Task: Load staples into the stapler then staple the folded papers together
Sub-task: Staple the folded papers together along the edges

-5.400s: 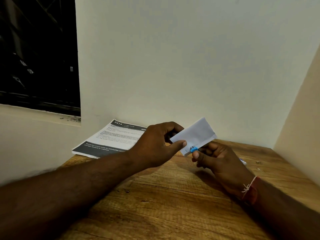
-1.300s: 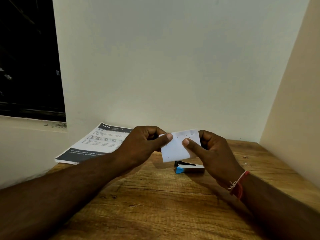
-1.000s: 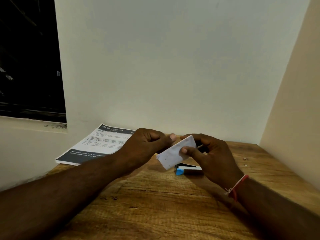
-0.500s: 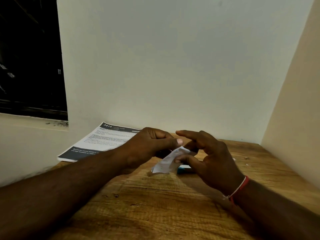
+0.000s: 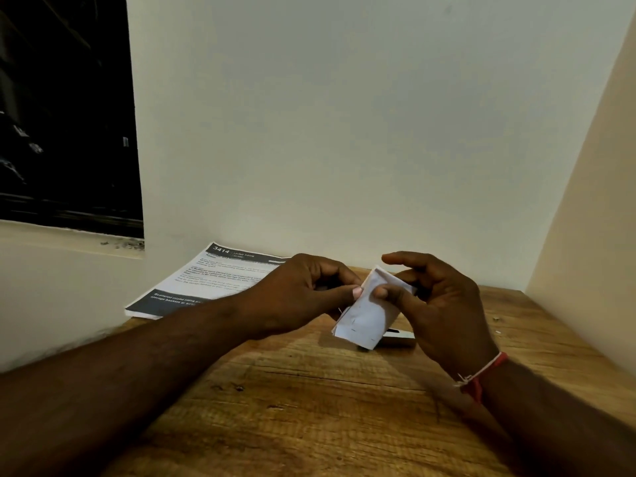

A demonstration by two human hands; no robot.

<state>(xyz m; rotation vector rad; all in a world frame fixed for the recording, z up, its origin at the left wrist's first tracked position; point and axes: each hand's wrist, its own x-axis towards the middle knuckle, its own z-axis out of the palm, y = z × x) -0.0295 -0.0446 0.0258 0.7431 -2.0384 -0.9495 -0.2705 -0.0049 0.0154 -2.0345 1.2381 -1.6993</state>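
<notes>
The folded white papers [image 5: 365, 315] stand tilted just above the wooden table, with small staple marks along the lower edge. My left hand [image 5: 303, 290] pinches the upper left edge with thumb and fingers. From the right, my right hand [image 5: 437, 304] pinches the upper part, thumb in front, index finger raised. The stapler [image 5: 399, 336] lies on the table behind the papers and is mostly hidden; only a pale strip of it shows.
A printed sheet stack [image 5: 210, 280] with dark bands lies at the table's back left against the wall. Walls close the table [image 5: 309, 401] at the back and right. A dark window [image 5: 65, 111] is at upper left. Tiny specks lie near the right edge [image 5: 496, 320].
Five seconds ago my right hand held the stapler on the papers; it now lies on the table. Over the last second both hands turned the papers over and lowered them.
</notes>
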